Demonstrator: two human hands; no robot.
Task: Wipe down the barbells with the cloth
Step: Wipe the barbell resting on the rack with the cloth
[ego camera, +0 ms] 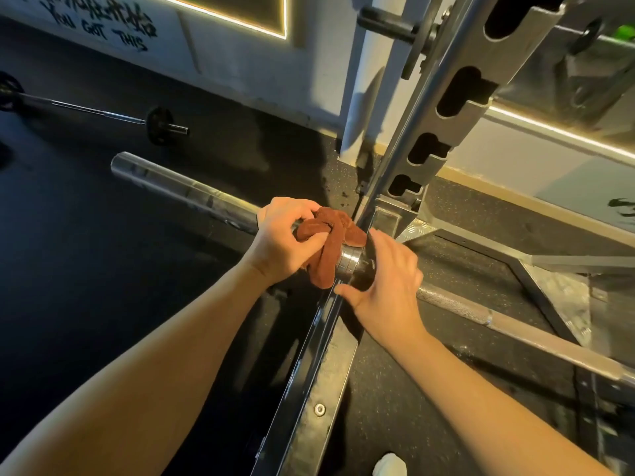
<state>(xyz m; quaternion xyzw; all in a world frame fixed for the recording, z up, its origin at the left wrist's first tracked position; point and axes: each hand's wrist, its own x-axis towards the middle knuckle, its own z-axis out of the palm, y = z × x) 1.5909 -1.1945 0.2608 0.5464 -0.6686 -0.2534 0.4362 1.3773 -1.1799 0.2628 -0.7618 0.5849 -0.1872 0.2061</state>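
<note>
The rust-brown cloth (331, 240) sits at the middle of the view, bunched and draped over the barbell (192, 195) where its thick chrome sleeve meets the ringed collar (348, 262). One folded tail of it hangs down toward 6 o'clock in front of the collar. The left hand (281, 240) grips the cloth against the sleeve, with the fingers curled over the top of the bar and the thumb pressed into the fabric.

Just at 4 o'clock from the cloth, the right hand (386, 283) wraps the bar on the inner side of the collar. Its fingers are curled over the dark hub and the thumb is hooked underneath, pointing toward 9 o'clock.

From the hands the sleeve runs out to 10 o'clock, its bare end hanging over the dark rubber floor (86, 286). The knurled shaft (481, 316) runs the other way, toward 4 o'clock.

A chrome guide rod (311, 338) crosses the bar between the two hands, running from 7 o'clock up to 1 o'clock beside a grey slotted rack upright (443, 132).

Farther out, at 10 o'clock, a second barbell (99, 113) with small black plates (158, 125) lies on the floor near the white wall (261, 73). The wall carries black handwritten lettering and a glowing light strip (240, 20). At 6 o'clock, on the bottom edge, a pale shoe toe (390, 465) shows.
</note>
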